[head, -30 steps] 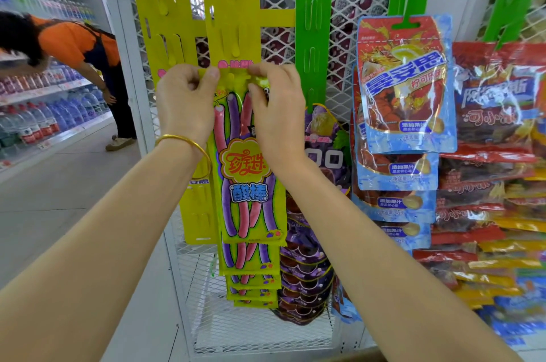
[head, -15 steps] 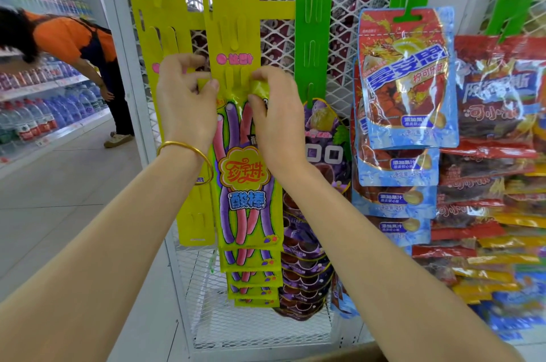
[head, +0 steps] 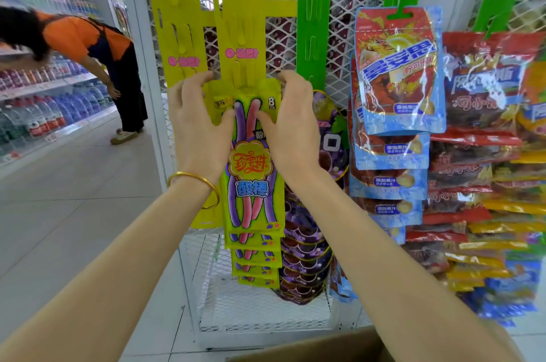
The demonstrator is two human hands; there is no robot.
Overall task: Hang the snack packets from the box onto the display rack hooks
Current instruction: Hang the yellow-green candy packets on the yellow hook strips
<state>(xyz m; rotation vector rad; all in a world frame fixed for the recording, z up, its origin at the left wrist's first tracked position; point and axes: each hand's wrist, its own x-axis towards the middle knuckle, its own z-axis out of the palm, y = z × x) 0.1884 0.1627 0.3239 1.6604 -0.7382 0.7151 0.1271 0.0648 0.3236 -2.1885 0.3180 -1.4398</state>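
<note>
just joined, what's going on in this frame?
A person is stocking a shop rack. Their left-hand grip and right-hand grip pinch the top corners of a sour-stick packet, holding it against the yellow hanging strip. Whether its hole is on a hook yet can't be seen. Identical packets already hang below it, and a cardboard box shows at the bottom edge.

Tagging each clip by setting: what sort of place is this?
Most likely a convenience store or small supermarket: snack packets hang from plastic display strips, and shelves of bottled drinks line the aisle.
</note>
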